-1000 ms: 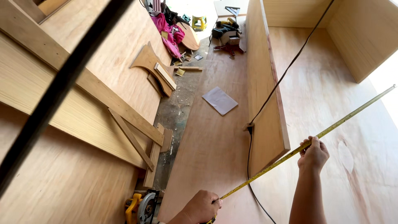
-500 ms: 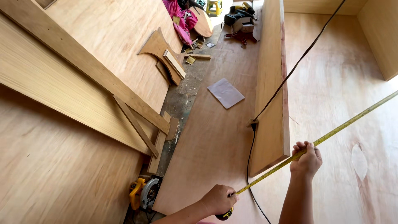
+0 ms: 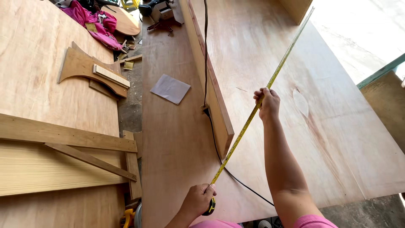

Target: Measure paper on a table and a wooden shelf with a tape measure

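Observation:
My left hand grips the case of a yellow tape measure near the front edge of a long plywood sheet. The yellow tape blade runs diagonally up and to the right, past the far corner of the big plywood sheet. My right hand pinches the blade partway along, above that sheet. An upright plywood board stands on edge between the two sheets, just left of the blade.
A black cable runs down along the upright board and off the front edge. A grey sheet of sandpaper lies on the long sheet. Curved wood pieces, long battens, pink cloth and a power tool are at left and far end.
The view has swung right and down. The tape blade now stands steeper across the big sheet, and my right hand has risen along it; my left hand stays on the case.

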